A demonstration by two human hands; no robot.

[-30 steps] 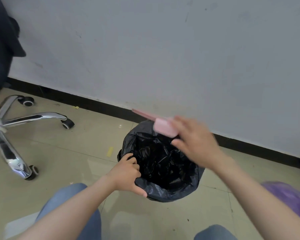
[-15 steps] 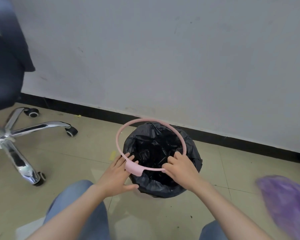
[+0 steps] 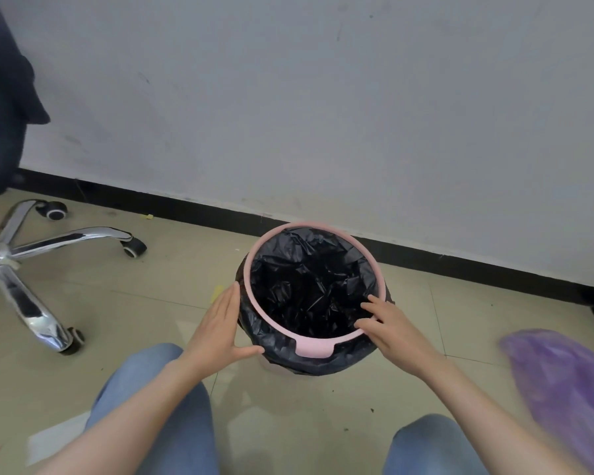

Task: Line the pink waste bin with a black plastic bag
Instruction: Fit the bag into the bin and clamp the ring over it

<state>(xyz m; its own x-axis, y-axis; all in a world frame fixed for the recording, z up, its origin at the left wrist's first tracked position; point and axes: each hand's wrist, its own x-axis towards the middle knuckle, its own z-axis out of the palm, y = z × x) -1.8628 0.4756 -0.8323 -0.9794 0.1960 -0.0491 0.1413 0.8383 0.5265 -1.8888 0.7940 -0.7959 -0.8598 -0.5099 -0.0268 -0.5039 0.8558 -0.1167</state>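
Observation:
The waste bin stands on the floor by the wall, wrapped in a black plastic bag that fills its inside and hangs over its outer side. A pink ring lies around the bin's top over the bag, its wider tab facing me. My left hand rests flat against the bag on the bin's left side, fingers straight. My right hand presses its fingertips on the ring at the right front. A sliver of the pale bin base shows below the bag.
An office chair with a chrome star base and castors stands at the left. A purple bag lies on the floor at the right. The white wall with a black skirting runs just behind the bin. My knees in jeans are at the bottom.
The pink ring, held up by my right hand a second ago, has come down onto the bin's rim over the bag. My left hand let go of the ring and moved to the bin's side.

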